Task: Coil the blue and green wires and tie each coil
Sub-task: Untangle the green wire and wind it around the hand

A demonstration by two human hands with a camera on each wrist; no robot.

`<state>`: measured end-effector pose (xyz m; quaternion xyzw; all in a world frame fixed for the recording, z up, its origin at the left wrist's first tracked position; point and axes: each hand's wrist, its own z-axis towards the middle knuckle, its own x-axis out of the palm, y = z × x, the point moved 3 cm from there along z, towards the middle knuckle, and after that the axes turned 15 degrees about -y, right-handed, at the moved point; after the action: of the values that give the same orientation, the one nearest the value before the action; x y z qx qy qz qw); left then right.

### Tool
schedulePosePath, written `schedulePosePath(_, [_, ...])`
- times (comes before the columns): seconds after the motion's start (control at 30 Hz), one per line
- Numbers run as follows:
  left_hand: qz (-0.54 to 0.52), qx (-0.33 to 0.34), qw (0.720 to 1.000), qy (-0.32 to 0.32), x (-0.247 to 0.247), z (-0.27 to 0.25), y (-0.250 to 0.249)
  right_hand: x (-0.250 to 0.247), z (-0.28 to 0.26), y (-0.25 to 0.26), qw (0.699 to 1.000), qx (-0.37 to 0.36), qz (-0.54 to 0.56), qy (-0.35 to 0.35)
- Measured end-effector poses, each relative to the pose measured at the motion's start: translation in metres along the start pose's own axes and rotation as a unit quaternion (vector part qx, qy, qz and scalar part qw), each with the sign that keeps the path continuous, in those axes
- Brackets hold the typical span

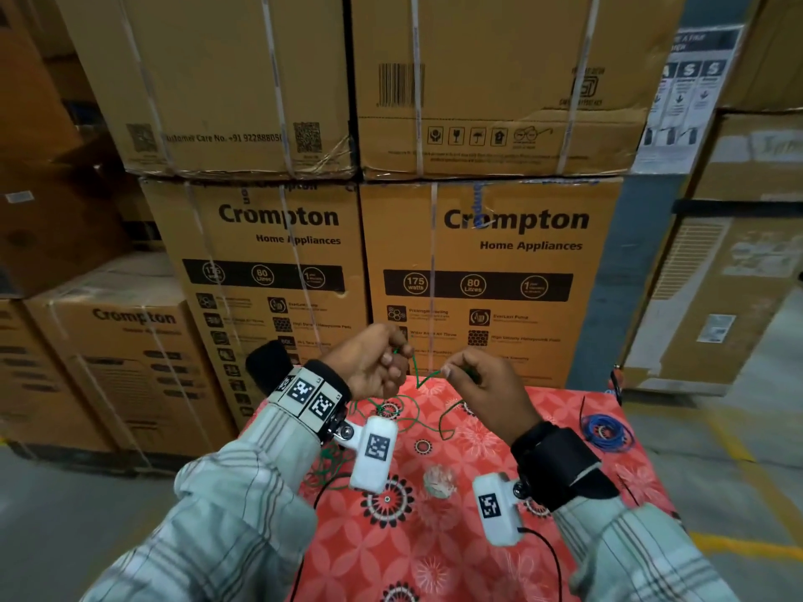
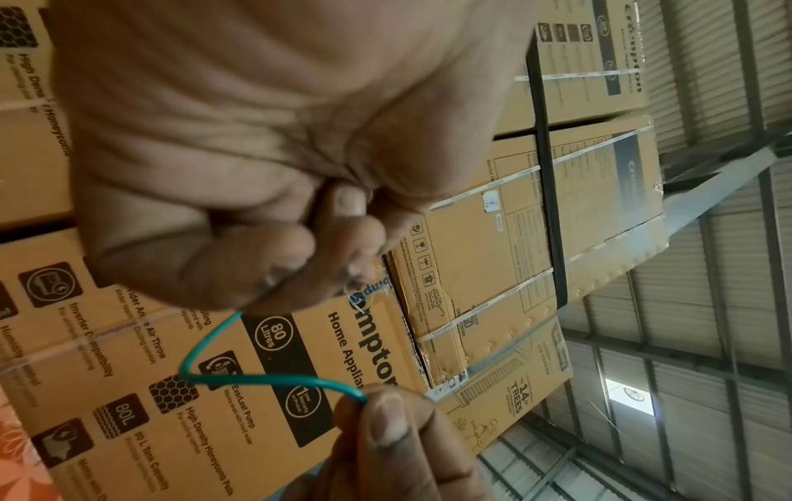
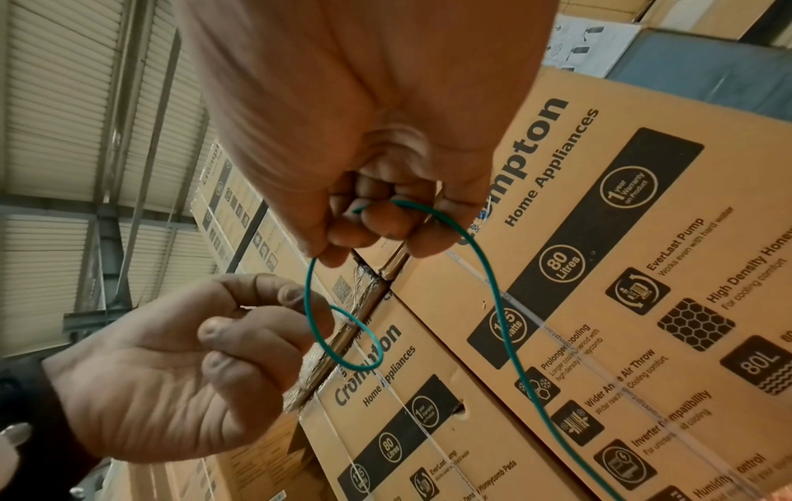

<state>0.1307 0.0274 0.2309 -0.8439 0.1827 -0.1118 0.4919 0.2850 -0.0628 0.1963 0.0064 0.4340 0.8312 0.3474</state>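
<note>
A thin green wire (image 1: 419, 378) hangs in a short V between my two hands above the far edge of the table. My left hand (image 1: 397, 356) pinches one part of it with curled fingers. My right hand (image 1: 449, 370) pinches another part close by. The rest of the green wire lies in loose loops (image 1: 406, 417) on the red cloth below. In the right wrist view the green wire (image 3: 493, 281) loops round the right fingers (image 3: 386, 220) and runs down. In the left wrist view the wire (image 2: 257, 378) bends between both hands. The blue wire (image 1: 606, 430) lies as a coil at the table's right edge.
The table wears a red floral cloth (image 1: 391, 549). A small clear crumpled piece (image 1: 439, 480) lies mid-table. Thin black strands (image 1: 583, 412) lie near the blue coil. Stacked cardboard boxes (image 1: 478, 262) stand right behind the table. Grey floor lies on both sides.
</note>
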Motion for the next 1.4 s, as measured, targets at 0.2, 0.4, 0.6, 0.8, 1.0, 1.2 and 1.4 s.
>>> schedulePosePath(0.2, [-0.005,0.100,0.995,-0.032,-0.016,0.009,0.004,0.007,0.004,0.004,1.000,0.007,0.014,-0.002])
schedulePosePath(0.4, [-0.162,0.236,0.951,-0.118,-0.057,0.008,-0.025,0.015,-0.005,-0.025,0.997,0.057,0.032,0.033])
schedulePosePath(0.6, [-0.257,0.265,0.906,-0.208,-0.091,0.014,-0.033,0.020,-0.015,-0.058,0.995,0.085,0.027,0.038])
schedulePosePath(0.8, [-0.186,0.249,0.941,-0.134,-0.073,0.024,-0.023,0.030,-0.008,-0.043,0.998,-0.011,-0.029,0.055])
schedulePosePath(1.0, [-0.189,0.205,0.959,-0.042,-0.040,0.033,-0.001,0.037,0.019,0.005,0.986,-0.149,-0.068,0.041])
schedulePosePath(1.2, [-0.183,0.186,0.965,0.012,-0.013,0.039,0.025,0.035,0.033,0.011,0.969,-0.208,-0.130,-0.007])
schedulePosePath(1.4, [-0.141,0.161,0.977,0.014,-0.005,0.041,0.037,0.028,0.042,-0.008,0.965,-0.185,-0.185,-0.031])
